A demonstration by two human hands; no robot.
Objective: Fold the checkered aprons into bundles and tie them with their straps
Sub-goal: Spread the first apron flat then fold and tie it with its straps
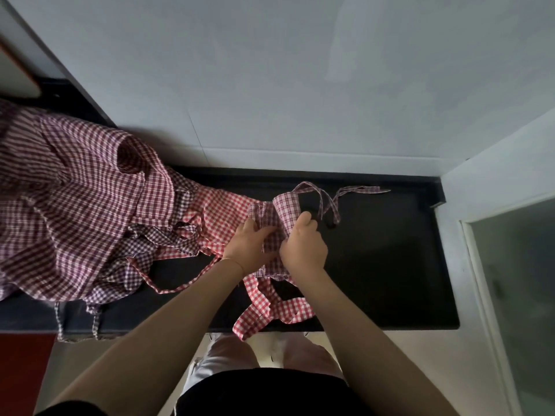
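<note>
- Head view: my left hand (pixel 250 244) and right hand (pixel 303 249) both gripped the purple checkered apron (pixel 282 213).
- I judged it soft, light; hold near its straps (pixel 330 202).

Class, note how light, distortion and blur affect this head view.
Head view: dim, soft light; the black counter swallows detail; wide-angle bends the wall edges; the apron pile is slightly soft, while both hands, left and right, on the folded apron look sharp.
</note>
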